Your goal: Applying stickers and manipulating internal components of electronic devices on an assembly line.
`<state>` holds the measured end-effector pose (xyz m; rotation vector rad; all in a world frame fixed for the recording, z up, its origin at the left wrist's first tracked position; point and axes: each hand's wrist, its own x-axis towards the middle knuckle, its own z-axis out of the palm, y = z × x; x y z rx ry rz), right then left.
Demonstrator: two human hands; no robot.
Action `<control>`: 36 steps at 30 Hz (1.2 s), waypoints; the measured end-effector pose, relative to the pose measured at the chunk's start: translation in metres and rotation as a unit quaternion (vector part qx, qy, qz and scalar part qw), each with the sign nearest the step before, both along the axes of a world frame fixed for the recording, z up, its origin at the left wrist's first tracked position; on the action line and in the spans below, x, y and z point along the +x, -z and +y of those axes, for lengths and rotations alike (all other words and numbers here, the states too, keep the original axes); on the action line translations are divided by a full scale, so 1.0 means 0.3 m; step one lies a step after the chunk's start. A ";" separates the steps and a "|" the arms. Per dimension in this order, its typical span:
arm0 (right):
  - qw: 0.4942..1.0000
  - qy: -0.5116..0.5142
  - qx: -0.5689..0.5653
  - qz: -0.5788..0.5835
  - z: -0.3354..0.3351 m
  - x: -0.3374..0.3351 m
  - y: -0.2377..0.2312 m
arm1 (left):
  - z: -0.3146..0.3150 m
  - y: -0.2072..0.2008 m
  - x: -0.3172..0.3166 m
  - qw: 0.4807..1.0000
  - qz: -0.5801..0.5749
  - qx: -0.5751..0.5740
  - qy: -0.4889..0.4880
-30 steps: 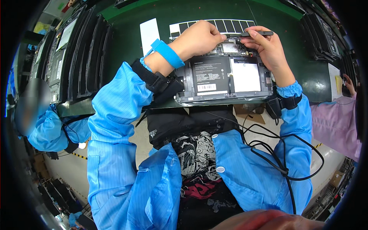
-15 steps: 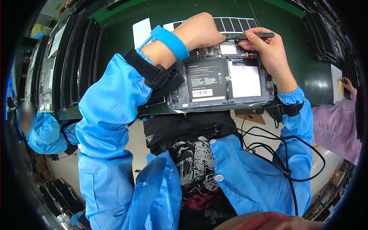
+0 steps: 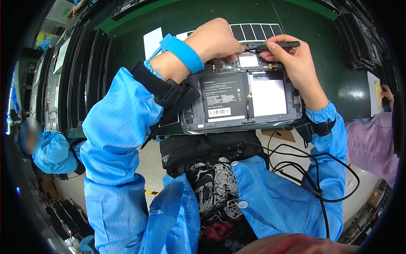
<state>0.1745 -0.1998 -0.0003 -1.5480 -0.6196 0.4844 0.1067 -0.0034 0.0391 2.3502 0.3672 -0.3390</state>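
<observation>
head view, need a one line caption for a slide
Left hand steadies an opened grey tablet on a green bench while the right hand holds a slim black tool at its top edge.

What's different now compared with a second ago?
The left hand has slid right along the top edge of the opened tablet, closing in on the right hand. The right hand still grips the slim black tool at that edge. The tablet stays flat on the green bench.
</observation>
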 end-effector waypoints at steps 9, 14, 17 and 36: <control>1.000 -0.018 0.016 0.003 0.003 0.000 0.000 | -0.010 -0.046 0.027 0.996 0.070 0.059 0.014; 1.000 -0.024 0.016 0.002 -0.002 0.001 -0.002 | 0.018 -0.050 0.024 0.992 0.113 0.062 0.014; 1.000 -0.020 0.012 -0.006 -0.001 0.001 0.002 | 0.034 -0.039 0.033 0.991 0.122 0.045 0.012; 0.991 0.051 0.118 0.044 0.004 -0.003 -0.002 | 0.069 -0.107 -0.418 0.964 -0.251 0.089 0.010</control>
